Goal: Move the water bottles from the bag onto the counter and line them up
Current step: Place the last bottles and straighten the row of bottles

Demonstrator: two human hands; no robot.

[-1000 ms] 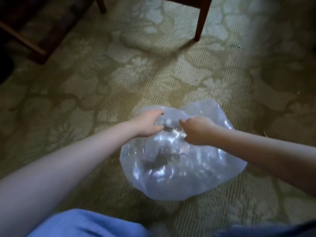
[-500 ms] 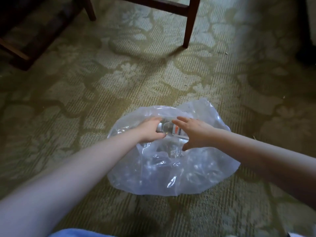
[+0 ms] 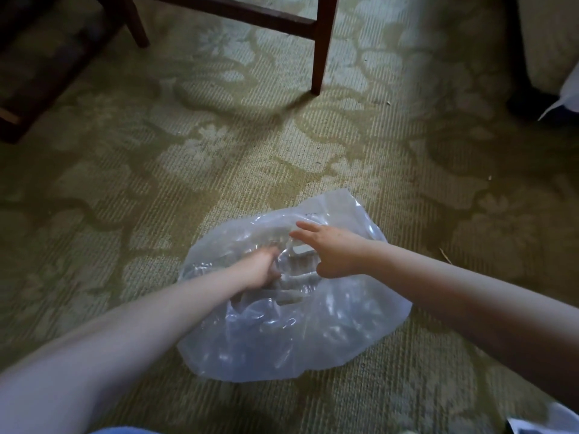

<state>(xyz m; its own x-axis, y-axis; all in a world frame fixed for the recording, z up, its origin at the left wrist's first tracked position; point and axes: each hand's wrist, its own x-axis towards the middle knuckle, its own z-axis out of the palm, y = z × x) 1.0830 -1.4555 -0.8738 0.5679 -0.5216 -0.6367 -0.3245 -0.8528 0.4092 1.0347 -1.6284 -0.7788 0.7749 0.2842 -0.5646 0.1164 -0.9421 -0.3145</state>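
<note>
1. I see my left hand [image 3: 261, 267] reaching down through the mouth of the clear plastic bag [image 3: 313, 346], my forearm running in from the lower left.
2. My left fingers dip out of sight behind the crumpled film, so I cannot tell whether they are gripping anything or hanging loose.
3. My right hand [image 3: 333, 250] hovers over the far side of the bag's opening. Its fingers [image 3: 305, 227] are stretched out straight and pointing left, the thumb [image 3: 324, 270] is spread away from them, and nothing is held.
4. The water bottles [image 3: 300, 250] are inside the bag. They show only as blurred clear shapes through the plastic, with a pale patch like a label just under my right fingers. I cannot count them.
5. The bag sits on a green carpet [image 3: 219, 145] with a pale flower pattern, bulging and wrinkled, its open rim turned up towards me.
6. Beyond the bag, well apart from it, a dark wooden chair leg [image 3: 321, 48] stands on the carpet, joined by a crossbar to a second leg further left.
7. A white sheet of paper [image 3: 560, 421] lies at the bottom right corner.
</note>
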